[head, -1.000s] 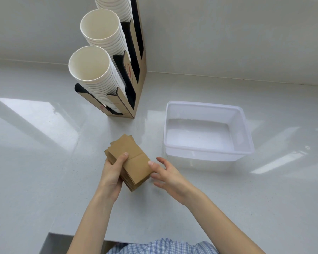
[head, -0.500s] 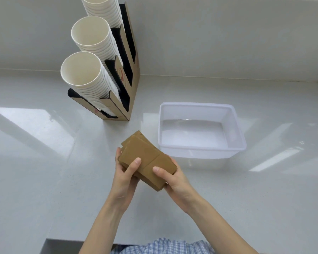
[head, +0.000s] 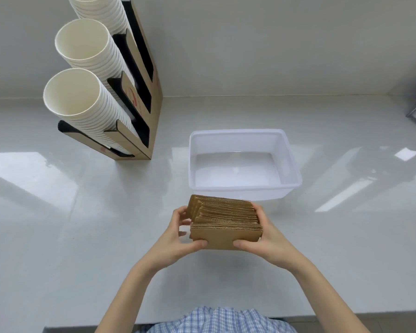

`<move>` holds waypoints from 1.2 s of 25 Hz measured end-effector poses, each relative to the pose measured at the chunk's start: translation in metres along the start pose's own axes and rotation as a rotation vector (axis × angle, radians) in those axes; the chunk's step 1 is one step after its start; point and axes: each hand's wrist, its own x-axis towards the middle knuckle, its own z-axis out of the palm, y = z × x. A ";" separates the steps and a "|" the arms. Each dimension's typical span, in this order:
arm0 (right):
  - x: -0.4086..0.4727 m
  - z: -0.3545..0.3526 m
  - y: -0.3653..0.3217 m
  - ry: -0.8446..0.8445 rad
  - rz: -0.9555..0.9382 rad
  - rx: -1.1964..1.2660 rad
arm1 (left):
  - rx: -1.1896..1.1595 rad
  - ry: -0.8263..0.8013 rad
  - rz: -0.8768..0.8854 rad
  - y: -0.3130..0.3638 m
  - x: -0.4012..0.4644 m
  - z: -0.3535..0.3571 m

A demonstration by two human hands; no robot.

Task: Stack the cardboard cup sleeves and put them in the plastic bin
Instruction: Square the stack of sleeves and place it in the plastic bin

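Head view, sole cam. Item 1: stack of brown corrugated cardboard cup sleeves (head: 225,223), held on edge above the white countertop (head: 82,224), just near of the bin; top edges showing, not quite flush, back sleeves stepped toward the left. Long axis runs left-right, roughly parallel w/ the bin's near wall. Item 2: left hand (head: 178,239), fingers curled round the stack's left end, thumb pressed on the front face, clamped on the sleeves. Item 3: right hand (head: 262,239), same grip mirrored on the right end, thumb on front face, fingers wrapped behind. Item 4: translucent plastic bin (head: 289,150), rectangular, nothing inside, directly beyond the stack and slightly to the right; right hand marginally nearer to it. Judgement: stack approx. done bar squaring up; next move is a short carry forward over the near rim, stack's long axis already matching the bin's, so no turn looks needed. Item 5: cardboard cup dispenser (head: 151,111) far left, well apart, holding columns of white paper cups (head: 72,92). Red marking on dispenser panel, too small to read. No other legible writing or brand. Blue check shirt (head: 221,320) at bottom edge.
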 end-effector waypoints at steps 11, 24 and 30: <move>0.007 0.004 0.024 0.042 -0.024 -0.190 | 0.443 0.081 0.049 -0.010 0.015 0.021; 0.009 0.002 0.030 0.075 -0.084 -0.251 | 0.472 0.132 0.081 -0.010 0.026 0.036; 0.004 -0.004 0.033 0.059 -0.071 -0.261 | 0.467 0.130 0.120 -0.005 0.024 0.037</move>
